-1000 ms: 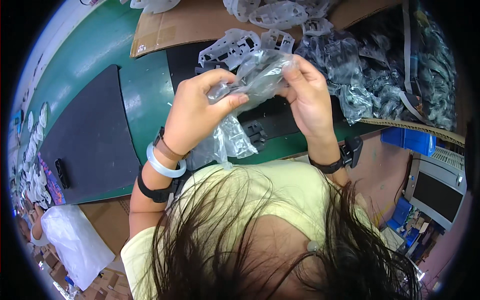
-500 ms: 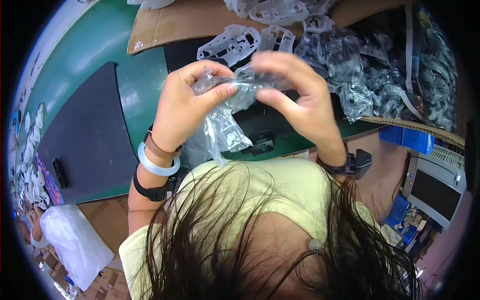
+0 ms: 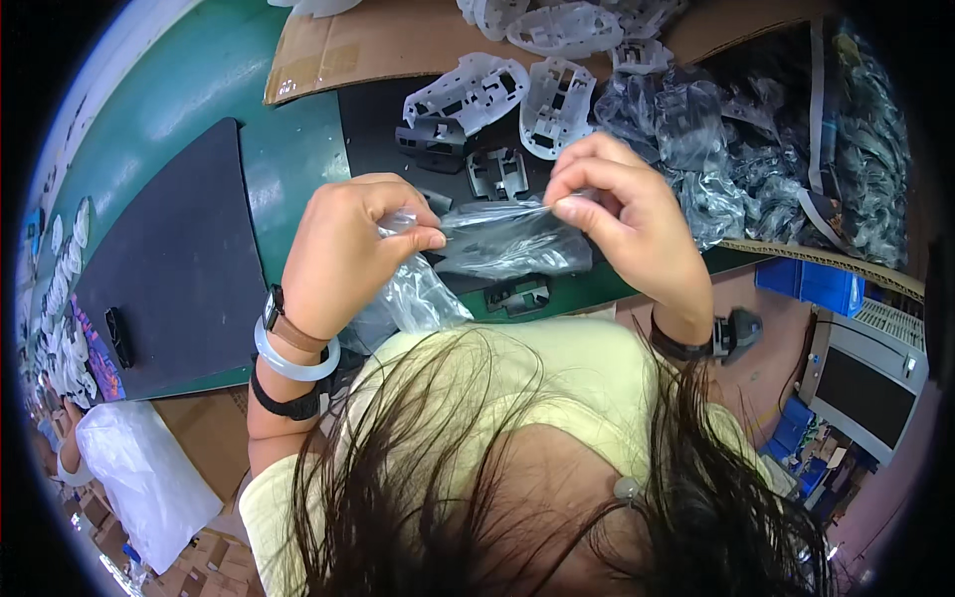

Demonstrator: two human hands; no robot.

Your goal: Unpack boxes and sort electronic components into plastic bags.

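My left hand (image 3: 353,254) and my right hand (image 3: 627,214) pinch the two ends of a clear plastic bag (image 3: 502,239) and hold it stretched between them above the green table (image 3: 199,90). A dark part shows through the bag. More crumpled clear plastic (image 3: 413,298) hangs below my left hand. Under the bag lie small black plastic parts (image 3: 517,296) on a black mat (image 3: 373,119).
White moulded plastic shells (image 3: 468,95) lie on the mat and on brown cardboard (image 3: 398,40) beyond. A heap of clear bagged parts (image 3: 796,169) fills the right. A large dark mat (image 3: 169,259) lies left. Blue bins (image 3: 811,284) stand below the table's right edge.
My hands have dropped closer to my body and moved apart, pulling the clear bag out flat between them. Earlier they held it bunched higher up.
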